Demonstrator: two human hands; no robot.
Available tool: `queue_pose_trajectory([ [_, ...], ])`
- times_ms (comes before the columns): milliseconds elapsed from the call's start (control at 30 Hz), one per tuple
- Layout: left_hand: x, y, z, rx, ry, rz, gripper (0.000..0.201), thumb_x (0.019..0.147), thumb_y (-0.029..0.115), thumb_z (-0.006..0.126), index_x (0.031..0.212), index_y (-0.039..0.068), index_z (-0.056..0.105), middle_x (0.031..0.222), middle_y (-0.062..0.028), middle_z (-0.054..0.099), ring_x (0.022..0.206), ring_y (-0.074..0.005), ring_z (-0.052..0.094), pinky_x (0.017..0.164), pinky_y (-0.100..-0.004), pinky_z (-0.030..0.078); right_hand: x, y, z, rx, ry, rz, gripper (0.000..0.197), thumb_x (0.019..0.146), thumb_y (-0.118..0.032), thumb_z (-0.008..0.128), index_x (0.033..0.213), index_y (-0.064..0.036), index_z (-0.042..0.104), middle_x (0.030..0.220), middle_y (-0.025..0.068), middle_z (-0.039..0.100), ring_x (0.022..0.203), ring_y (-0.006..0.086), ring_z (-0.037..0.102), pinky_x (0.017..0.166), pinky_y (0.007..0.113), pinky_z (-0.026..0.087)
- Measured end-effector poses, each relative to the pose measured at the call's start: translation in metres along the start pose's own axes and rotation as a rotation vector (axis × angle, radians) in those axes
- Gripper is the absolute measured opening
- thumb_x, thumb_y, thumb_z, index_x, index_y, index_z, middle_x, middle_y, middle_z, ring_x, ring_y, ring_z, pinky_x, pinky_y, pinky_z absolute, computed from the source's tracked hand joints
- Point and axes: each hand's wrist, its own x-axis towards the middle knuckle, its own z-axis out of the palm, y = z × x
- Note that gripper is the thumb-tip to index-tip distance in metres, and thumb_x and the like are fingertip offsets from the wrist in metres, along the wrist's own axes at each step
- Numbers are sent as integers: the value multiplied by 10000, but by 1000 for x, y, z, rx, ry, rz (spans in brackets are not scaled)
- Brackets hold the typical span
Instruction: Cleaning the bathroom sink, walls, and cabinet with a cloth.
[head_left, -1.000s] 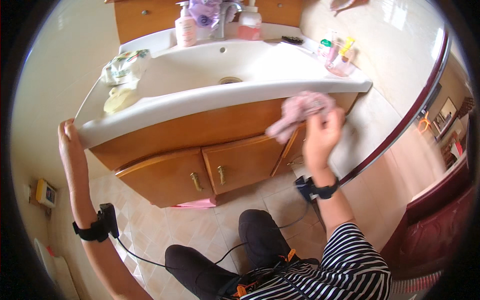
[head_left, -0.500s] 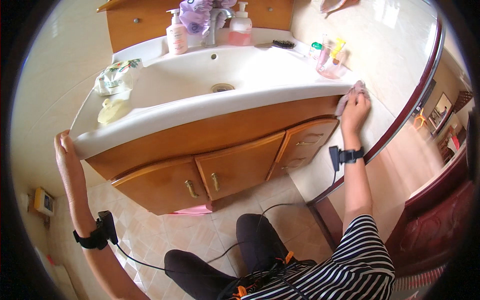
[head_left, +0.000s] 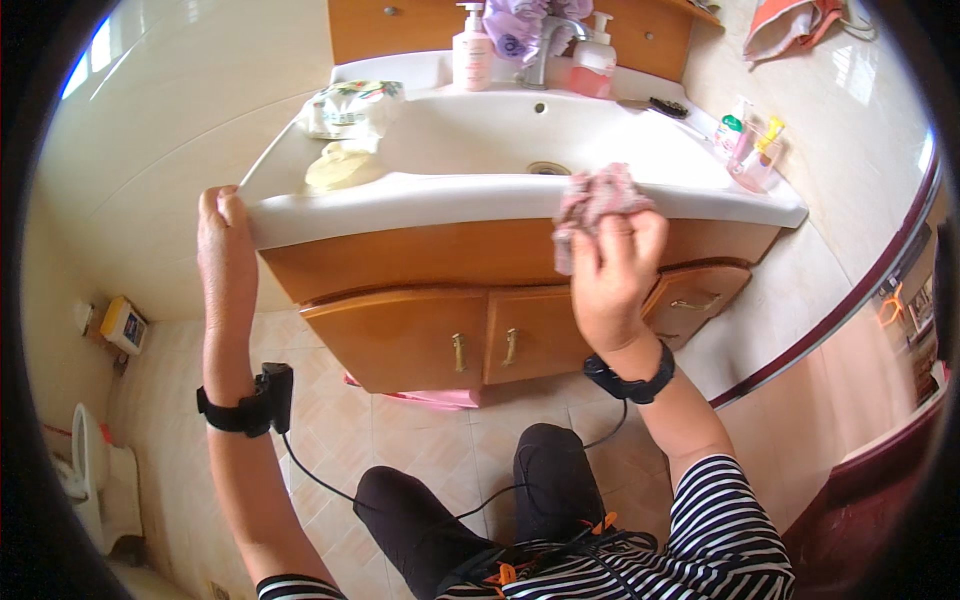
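Observation:
A crumpled pinkish-grey cloth [head_left: 602, 195] is held in the closed fingers of my right hand [head_left: 615, 275]. It is raised in front of the middle of the white washbasin's front rim [head_left: 420, 205]; whether it touches the rim I cannot tell. At the basin's left front corner, my left hand [head_left: 227, 250] is closed round the edge, with some fingers hidden. Close to that hand, a pale yellow translucent soap dish [head_left: 343, 167] sits on the ledge. Behind it lies a white and green soft pack [head_left: 350, 108].
At the back stand a pump bottle [head_left: 472, 50], the faucet [head_left: 540, 60] and a pink foam bottle [head_left: 593, 65]. A hairbrush [head_left: 665, 106] and a cup with tubes [head_left: 752, 165] lie rightward. Below are wooden cabinet doors [head_left: 400, 340]; a cable [head_left: 470, 510] crosses my knees.
My right hand has moved with the cloth from the basin's right front corner leftward to the middle. My left hand stays at the left corner. The view has shifted left.

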Motion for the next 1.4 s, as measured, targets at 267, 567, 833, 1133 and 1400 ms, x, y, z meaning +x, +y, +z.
queue_pose_trajectory([
  [267, -1, 11, 0, -35, -30, 14, 392, 991, 278, 380, 1148, -30, 563, 989, -204, 621, 882, -287, 591, 827, -395, 476, 2, -91, 76, 523, -158, 102, 147, 984, -115, 560, 1061, 10, 543, 978, 224, 590, 877, 406, 583, 779, 434, 476],
  [567, -5, 18, -36, -511, -320, -323, 527, 1009, 527, 457, 1147, 43, 612, 1009, -82, 654, 942, -166, 632, 869, -317, 499, 16, -163, 120, 580, -361, 57, 135, 969, -120, 562, 1040, -5, 556, 908, 175, 551, 870, 364, 591, 725, 439, 505],
  [833, -4, -16, -59, -493, -286, -360, 466, 1013, 422, 484, 1139, -10, 604, 1057, -109, 641, 957, -189, 628, 841, -325, 479, 34, -204, 152, 132, -177, -551, 245, 781, -135, 631, 973, 10, 676, 929, 90, 526, 880, 227, 571, 688, 320, 534],
  [1133, 7, 27, -40, -313, -395, -156, 619, 973, 512, 530, 1295, -15, 556, 1264, -174, 606, 1121, -254, 569, 1003, -354, 418, -1, -201, 182, 28, -248, -716, 258, 767, -118, 655, 1008, -24, 660, 990, 75, 535, 852, 202, 537, 704, 299, 509],
  [1400, 19, -6, -21, 241, -328, 547, 314, 977, 190, 402, 1103, -64, 538, 1107, -319, 588, 997, -434, 617, 894, -429, 513, -19, -186, 182, 408, -229, -537, 262, 783, -97, 641, 1044, -86, 661, 970, 22, 537, 831, 198, 536, 732, 320, 490],
])
